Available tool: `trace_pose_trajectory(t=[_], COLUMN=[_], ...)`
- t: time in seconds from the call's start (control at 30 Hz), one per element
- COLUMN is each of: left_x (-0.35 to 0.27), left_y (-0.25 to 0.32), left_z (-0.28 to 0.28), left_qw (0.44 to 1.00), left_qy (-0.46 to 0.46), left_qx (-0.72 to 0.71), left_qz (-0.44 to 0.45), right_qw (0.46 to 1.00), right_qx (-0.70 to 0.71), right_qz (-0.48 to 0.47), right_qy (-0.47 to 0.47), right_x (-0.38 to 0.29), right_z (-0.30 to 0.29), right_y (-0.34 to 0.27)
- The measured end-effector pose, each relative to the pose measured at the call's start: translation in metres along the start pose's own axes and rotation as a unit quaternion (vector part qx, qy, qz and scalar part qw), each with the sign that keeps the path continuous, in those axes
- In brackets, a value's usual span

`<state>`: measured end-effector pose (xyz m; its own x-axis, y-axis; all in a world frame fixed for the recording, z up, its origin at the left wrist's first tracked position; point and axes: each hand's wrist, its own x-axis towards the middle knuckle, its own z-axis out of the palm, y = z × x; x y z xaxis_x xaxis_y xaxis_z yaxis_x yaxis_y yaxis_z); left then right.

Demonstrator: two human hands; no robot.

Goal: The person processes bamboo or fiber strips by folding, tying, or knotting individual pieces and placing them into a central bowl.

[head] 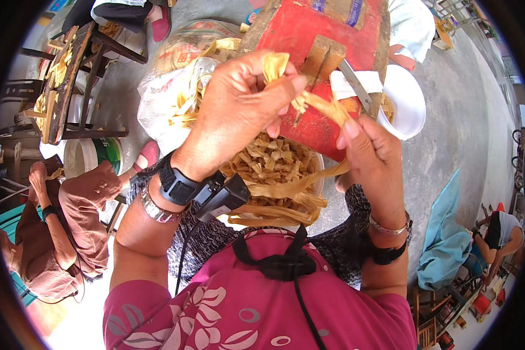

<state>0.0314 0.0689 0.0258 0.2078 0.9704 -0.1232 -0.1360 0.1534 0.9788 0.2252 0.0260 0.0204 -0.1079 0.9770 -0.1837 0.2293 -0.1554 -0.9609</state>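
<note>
My left hand (240, 94) pinches a flat yellow strip (321, 105), its folded end (274, 65) standing up between thumb and fingers. The same strip runs across to my right hand (372, 153), whose thumb and forefinger grip it. A longer strip (297, 186) hangs below that hand and lies over a tub of knotted yellow pieces (273, 157) between my knees. The strips' material cannot be told for certain. Just beyond my hands is a red-topped wooden bench (284, 33), bearing a slotted wooden block (323, 57) and a metal blade (355, 85) set against it.
Beside the blade lies a white cloth (376, 83). A white bowl (413, 105) holding yellow pieces stands right of the bench. To its left is a plastic sack (162, 100) with strips. Further left, a seated person (85, 205) sits near a wooden stool (76, 83) and a bucket (83, 155).
</note>
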Motion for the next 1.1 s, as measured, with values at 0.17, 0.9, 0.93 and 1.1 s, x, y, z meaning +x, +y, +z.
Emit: trace_pose_trajectory(t=[0.17, 0.9, 0.93, 1.1], left_x=[0.009, -0.07, -0.074, -0.087], left_y=[0.004, -0.06, -0.061, -0.069], left_z=[0.002, -0.005, -0.006, -0.017], left_qw=[0.994, 0.876, 0.896, 0.894], left_qy=[0.039, -0.161, -0.196, -0.263], left_qx=[0.069, 0.424, 0.389, 0.01], left_qz=[0.075, 0.166, 0.086, -0.364], right_qw=[0.998, 0.918, 0.914, 0.901], right_qx=[-0.048, 0.06, 0.058, 0.069], right_qz=[-0.041, -0.208, -0.212, -0.27], right_qy=[0.018, -0.331, -0.342, -0.333], right_x=[0.018, -0.027, -0.03, -0.045], right_z=[-0.004, 0.017, 0.023, 0.046], right_y=[-0.013, 0.004, 0.005, 0.02])
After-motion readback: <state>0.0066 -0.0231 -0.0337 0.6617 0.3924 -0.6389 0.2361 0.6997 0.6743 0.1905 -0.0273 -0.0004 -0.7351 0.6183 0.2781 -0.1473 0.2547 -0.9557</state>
